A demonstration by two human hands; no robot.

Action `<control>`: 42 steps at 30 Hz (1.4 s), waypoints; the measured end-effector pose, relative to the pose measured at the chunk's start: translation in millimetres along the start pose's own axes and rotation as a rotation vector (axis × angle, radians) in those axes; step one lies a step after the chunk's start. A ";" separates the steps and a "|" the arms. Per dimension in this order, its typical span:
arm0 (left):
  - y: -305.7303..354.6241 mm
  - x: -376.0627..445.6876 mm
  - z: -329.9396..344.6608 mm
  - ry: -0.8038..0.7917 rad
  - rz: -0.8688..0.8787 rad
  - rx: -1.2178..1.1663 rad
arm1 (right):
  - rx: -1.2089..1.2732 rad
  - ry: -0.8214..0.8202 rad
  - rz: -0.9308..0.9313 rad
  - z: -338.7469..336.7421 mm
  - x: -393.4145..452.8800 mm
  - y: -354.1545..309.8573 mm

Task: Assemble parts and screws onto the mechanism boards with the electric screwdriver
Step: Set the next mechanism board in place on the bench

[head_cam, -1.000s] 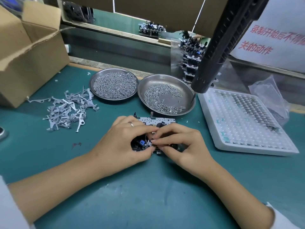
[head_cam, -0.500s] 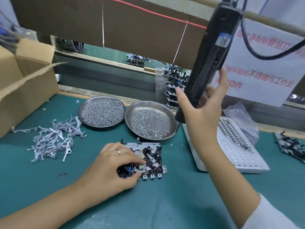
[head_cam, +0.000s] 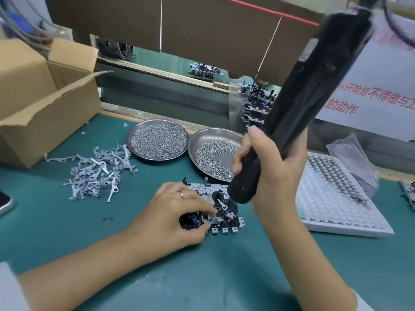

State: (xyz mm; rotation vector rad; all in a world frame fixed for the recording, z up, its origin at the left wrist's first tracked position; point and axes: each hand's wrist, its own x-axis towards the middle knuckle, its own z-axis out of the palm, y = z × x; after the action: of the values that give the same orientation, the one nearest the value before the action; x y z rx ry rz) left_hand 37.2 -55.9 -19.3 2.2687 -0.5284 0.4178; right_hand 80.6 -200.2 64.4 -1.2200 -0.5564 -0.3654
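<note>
On the green table, seen from the head camera, the mechanism board lies flat near the middle, its long side running left to right. The left hand rests on the board's left part, fingers curled and pinching a small part at its near edge, so the board is held down. The right hand hangs just above and to the right of the board, its fingers wrapped round the lower body of the electric screwdriver. The tool's long axis slants from upper right down to lower left, and its blunt lower end points toward the board's right half; the bit itself cannot be made out. The right hand is therefore the one to bring the tip down and leftward onto the board.

Behind the board stand two metal dishes of screws, with a heap of grey stamped levers to the left and a white parts tray to the right. A white sign at upper right carries red Chinese writing, partly hidden: "开始后不得做与" and "的动作".
</note>
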 end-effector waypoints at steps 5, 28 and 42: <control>0.1 -1.0 -0.8 0.005 0.011 0.011 | 0.100 0.015 0.054 6.6 -17.3 7.0; 0.9 -0.2 -0.1 0.022 0.033 0.028 | 0.158 -0.007 0.023 15.8 -21.2 17.2; 3.3 0.9 -1.2 0.009 0.013 0.020 | 0.158 -0.024 0.017 16.7 -23.3 18.1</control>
State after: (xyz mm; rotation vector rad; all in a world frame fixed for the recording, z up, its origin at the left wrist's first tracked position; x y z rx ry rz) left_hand 36.2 -57.3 -16.1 2.2830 -0.5365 0.4409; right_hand 68.2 -179.3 40.8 -1.0779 -0.5844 -0.2874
